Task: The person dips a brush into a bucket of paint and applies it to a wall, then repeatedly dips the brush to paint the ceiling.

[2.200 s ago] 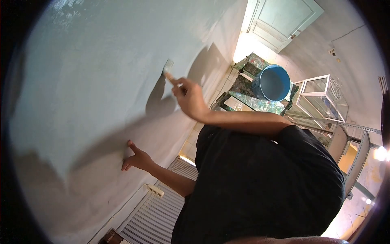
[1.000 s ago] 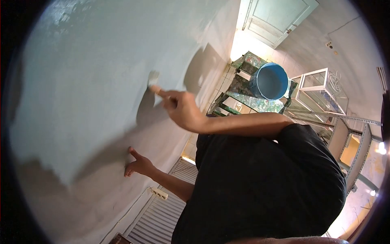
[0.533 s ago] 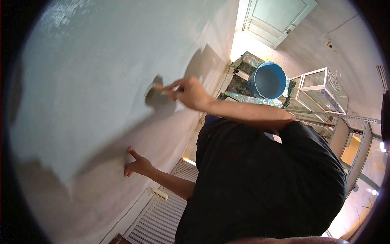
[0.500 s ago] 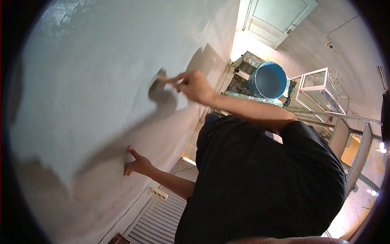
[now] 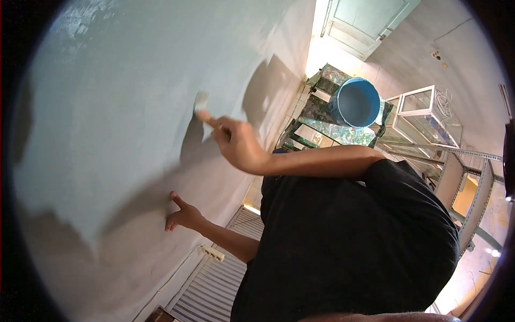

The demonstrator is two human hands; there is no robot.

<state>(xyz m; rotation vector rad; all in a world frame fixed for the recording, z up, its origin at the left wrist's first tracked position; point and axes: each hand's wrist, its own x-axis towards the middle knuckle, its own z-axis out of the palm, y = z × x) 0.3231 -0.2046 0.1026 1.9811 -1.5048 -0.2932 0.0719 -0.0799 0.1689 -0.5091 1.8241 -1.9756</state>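
Observation:
My right hand (image 5: 240, 144) is closed around the handle of a paintbrush (image 5: 203, 114). The brush's pale bristles point up and meet the wall (image 5: 123, 118), which has a pale blue-green coat over much of it. Lower down, my left hand (image 5: 185, 213) rests against a greyish, uncoated-looking part of the same wall. Its thumb is spread away from the fingers, and nothing shows in it. A shadow of my arm and the brush falls across the wall.
A blue bucket (image 5: 356, 103) with greyish liquid stands on a paint-spattered bench (image 5: 332, 129) behind my right arm. Beyond are a glass cabinet (image 5: 424, 115), metal shelving (image 5: 475, 198) and a door (image 5: 365, 24). A power strip (image 5: 213, 253) sits near a ribbed panel (image 5: 214, 284) below my left hand.
My right hand has moved down and slightly left, and the brush has turned so its bristles point upward. My left hand has stayed in place on the wall.

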